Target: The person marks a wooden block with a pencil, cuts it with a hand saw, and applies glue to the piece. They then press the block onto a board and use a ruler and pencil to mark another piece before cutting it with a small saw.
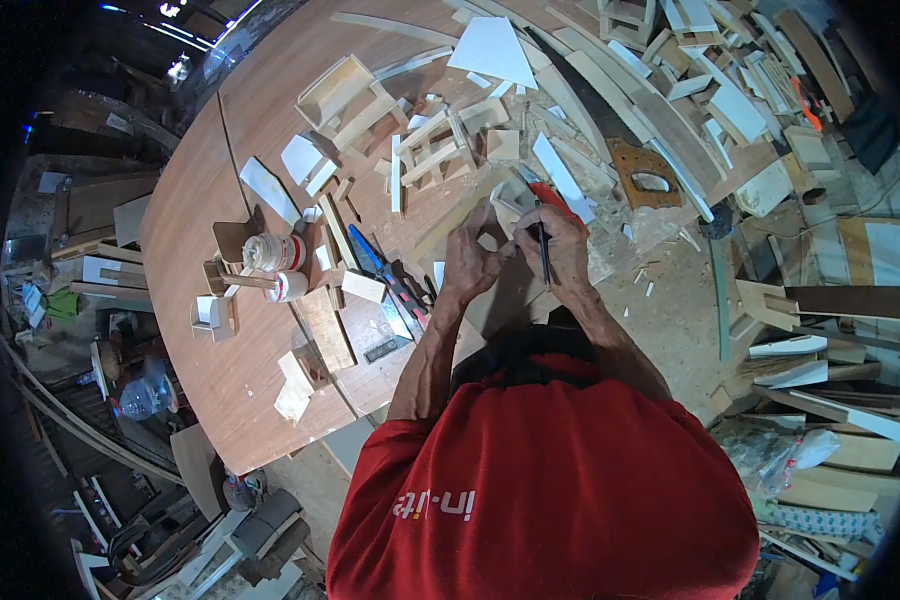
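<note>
My left hand (473, 258) is closed, its fingertips against a small pale wooden piece (512, 197) in front of me. My right hand (558, 245) is closed close beside it, with a dark pencil-like stick (543, 262) between its fingers. The two hands nearly touch, and they partly hide the wooden piece. Just beyond my right hand lies a red object (566, 202) whose kind I cannot make out. Left of my hands, a blue-and-black hand tool (375, 258) rests near a metal square (395, 320).
Small wooden frames (438, 150) and an open wooden box (342, 92) stand on the brown table (195, 390). Two jars (273, 252) are at the left. A handsaw with a wooden handle (640, 165) lies at the right, near piled offcuts (740, 105).
</note>
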A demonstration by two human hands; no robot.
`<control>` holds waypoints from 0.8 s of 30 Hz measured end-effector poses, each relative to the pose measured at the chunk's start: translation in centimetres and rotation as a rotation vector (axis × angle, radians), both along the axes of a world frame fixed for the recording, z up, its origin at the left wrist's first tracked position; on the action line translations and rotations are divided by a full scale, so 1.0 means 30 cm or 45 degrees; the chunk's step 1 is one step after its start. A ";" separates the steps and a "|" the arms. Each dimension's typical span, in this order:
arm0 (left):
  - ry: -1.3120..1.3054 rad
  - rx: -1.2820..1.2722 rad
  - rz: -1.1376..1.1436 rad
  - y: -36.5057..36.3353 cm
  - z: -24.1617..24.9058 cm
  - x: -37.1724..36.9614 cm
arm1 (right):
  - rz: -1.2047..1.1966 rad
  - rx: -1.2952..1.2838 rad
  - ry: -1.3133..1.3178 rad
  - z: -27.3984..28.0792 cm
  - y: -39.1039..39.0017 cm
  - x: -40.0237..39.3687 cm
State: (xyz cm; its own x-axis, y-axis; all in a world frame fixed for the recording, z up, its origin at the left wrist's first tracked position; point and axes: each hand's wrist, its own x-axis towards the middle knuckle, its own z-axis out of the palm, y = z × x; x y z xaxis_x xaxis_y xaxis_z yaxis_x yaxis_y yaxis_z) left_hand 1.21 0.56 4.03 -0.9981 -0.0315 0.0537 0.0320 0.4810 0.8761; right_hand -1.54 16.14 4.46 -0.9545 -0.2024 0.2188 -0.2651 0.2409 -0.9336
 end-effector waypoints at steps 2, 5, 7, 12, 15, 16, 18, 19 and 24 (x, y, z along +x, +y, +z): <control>0.072 0.004 -0.020 -0.012 -0.011 0.001 | 0.040 -0.028 -0.018 -0.014 0.015 0.001; 0.029 0.024 -0.040 -0.034 0.005 0.010 | 0.040 0.020 0.149 0.019 0.039 -0.003; -0.119 0.314 -0.140 -0.042 -0.014 0.018 | -0.035 -0.401 -0.414 0.065 0.047 -0.012; -0.230 0.586 -0.197 -0.033 0.001 0.039 | 0.000 -0.539 -0.502 0.072 0.083 -0.034; -0.266 0.641 -0.218 -0.026 0.009 0.041 | 0.041 -0.202 -0.481 0.075 0.098 -0.032; -0.264 0.646 -0.230 -0.024 0.009 0.042 | 0.035 -0.181 -0.425 0.069 0.095 -0.033; -0.269 0.695 -0.234 -0.022 0.013 0.043 | 0.029 -0.162 -0.368 0.049 0.087 -0.036; -0.276 0.747 -0.239 -0.020 0.014 0.043 | 0.025 -0.143 -0.276 0.037 0.082 -0.037; -0.293 0.782 -0.266 -0.014 0.023 0.042 | 0.047 -0.098 -0.276 0.043 0.074 -0.031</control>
State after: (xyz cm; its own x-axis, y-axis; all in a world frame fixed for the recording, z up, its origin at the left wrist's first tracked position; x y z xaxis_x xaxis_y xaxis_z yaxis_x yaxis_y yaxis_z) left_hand 2.47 0.13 4.71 -0.9704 0.2060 -0.1261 -0.1492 -0.1008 0.9837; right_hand -2.46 18.35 5.74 -0.9732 -0.2286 0.0252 -0.0633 0.1610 -0.9849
